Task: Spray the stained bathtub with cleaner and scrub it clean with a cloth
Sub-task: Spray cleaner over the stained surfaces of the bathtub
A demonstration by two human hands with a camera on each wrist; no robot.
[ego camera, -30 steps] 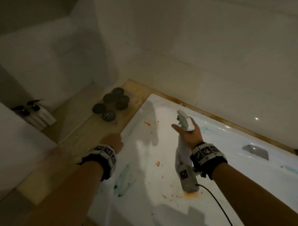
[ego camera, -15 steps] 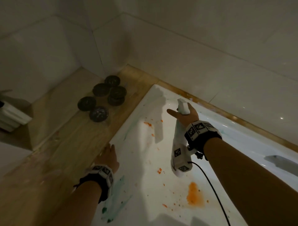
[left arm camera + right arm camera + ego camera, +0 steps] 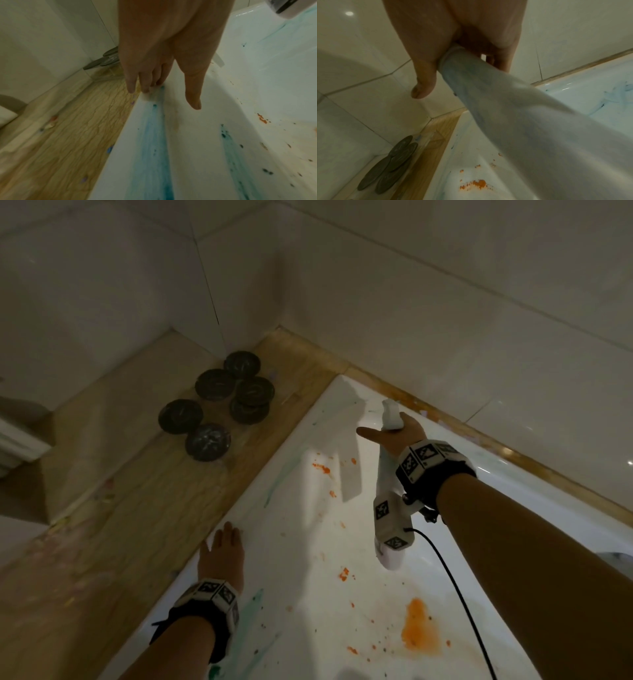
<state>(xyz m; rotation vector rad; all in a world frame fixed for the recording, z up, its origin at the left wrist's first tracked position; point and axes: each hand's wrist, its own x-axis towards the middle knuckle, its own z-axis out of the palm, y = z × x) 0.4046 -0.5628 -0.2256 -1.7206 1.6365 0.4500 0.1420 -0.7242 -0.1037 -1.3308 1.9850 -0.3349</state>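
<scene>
The white bathtub (image 3: 301, 542) carries orange stains (image 3: 419, 628) and teal streaks (image 3: 154, 142). My right hand (image 3: 399, 433) grips a white spray bottle (image 3: 388, 501) by its neck, high over the tub's far end, nozzle toward the tiled wall. In the right wrist view the fingers curl round the bottle (image 3: 513, 115) with the thumb held out. My left hand (image 3: 222, 556) rests flat on the tub's left rim, fingers straight; its fingertips (image 3: 145, 88) touch the rim's edge. No cloth is in view.
Several dark round discs (image 3: 219, 405) lie on the wooden ledge (image 3: 120, 525) beside the tub's far corner. White tiled walls (image 3: 445, 302) close in behind. A black cable (image 3: 455, 587) hangs from my right wrist over the tub.
My right hand has carried the bottle up and toward the far corner. My left hand has slid back along the rim and lies flat there. The head view has turned left.
</scene>
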